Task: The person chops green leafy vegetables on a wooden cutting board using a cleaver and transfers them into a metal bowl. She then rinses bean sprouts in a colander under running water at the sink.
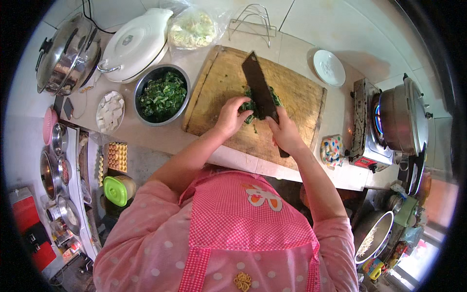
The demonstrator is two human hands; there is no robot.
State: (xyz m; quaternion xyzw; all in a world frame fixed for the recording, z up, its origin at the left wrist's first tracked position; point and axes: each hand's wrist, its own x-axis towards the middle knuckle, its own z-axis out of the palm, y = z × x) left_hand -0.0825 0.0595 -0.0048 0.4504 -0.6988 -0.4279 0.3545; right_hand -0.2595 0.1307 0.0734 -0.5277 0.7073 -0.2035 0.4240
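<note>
My right hand (285,132) grips the handle of a wide, dark cleaver (259,85), whose blade lies over a small pile of leafy greens (248,106) on a wooden cutting board (215,78). The fingers of my left hand (233,115) rest on the greens, left of the blade. Part of the pile is hidden under the cleaver and my fingers. A metal bowl (185,104) of chopped greens (162,95) stands left of the board. Farther left, a plate holds white cubes (110,112) that look like tofu.
At right, a pot (399,116) sits over a lit gas stove (361,120). A white plate (329,68) and a wire rack (252,27) stand behind the board. A dotted cloth (332,150) lies near the stove. A white electric pan (135,45) and a glass-lidded pot (69,54) stand back left.
</note>
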